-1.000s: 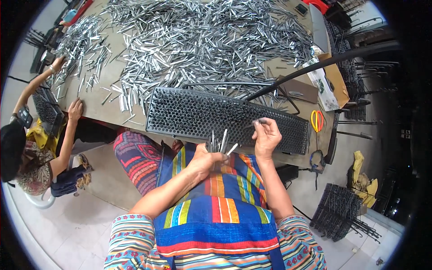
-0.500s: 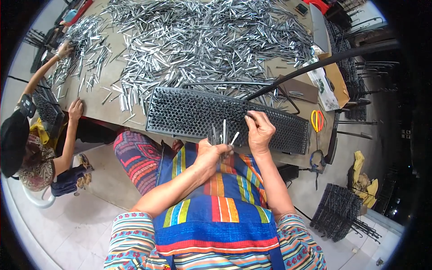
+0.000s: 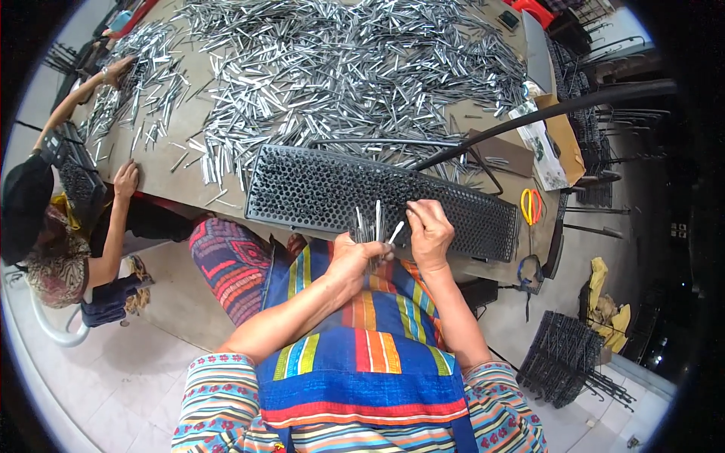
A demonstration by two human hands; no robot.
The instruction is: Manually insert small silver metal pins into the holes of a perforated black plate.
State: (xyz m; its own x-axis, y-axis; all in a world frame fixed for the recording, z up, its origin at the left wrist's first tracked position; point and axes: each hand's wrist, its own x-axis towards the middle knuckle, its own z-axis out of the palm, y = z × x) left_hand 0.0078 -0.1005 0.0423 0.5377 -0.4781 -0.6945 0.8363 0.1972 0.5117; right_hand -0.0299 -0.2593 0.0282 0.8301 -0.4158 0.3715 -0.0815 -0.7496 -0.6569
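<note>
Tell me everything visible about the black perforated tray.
The black tray is long and rectangular, apparently plastic, with a rim and close rows of round holes. Dark pieces crowd many holes across its left and middle. It sits at the near edge of the table, its right end angled nearer the person. The right hand overlaps its near side in view; whether they touch is unclear.

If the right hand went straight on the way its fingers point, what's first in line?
Probably the black tray full of holes, just ahead of the right hand. How high the hand is above it is unclear from this view.
</note>
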